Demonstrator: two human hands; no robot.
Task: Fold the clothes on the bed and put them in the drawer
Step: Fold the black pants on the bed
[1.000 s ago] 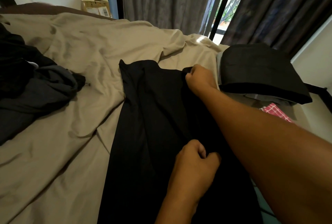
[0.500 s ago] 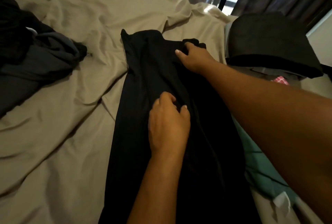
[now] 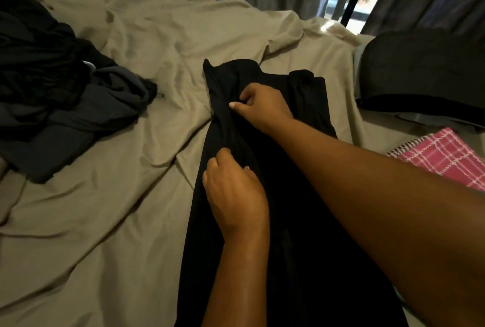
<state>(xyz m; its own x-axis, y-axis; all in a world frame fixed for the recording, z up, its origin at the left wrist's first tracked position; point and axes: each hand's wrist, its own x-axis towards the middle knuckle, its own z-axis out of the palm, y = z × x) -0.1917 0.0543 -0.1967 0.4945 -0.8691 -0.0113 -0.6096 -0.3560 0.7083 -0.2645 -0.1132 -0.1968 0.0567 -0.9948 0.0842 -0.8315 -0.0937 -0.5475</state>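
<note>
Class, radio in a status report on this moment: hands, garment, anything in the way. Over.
Hands: left hand and right hand pinch black garment. Garment lies long and narrow on beige sheet. Dark clothes pile sits apart at left, not obstructing.

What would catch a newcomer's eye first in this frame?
Two hands in the middle: the right hand and, nearer, the left hand both grip a long black garment laid along the tan sheet. A heap of dark clothes lies at left; a pink checked notebook at right.
</note>
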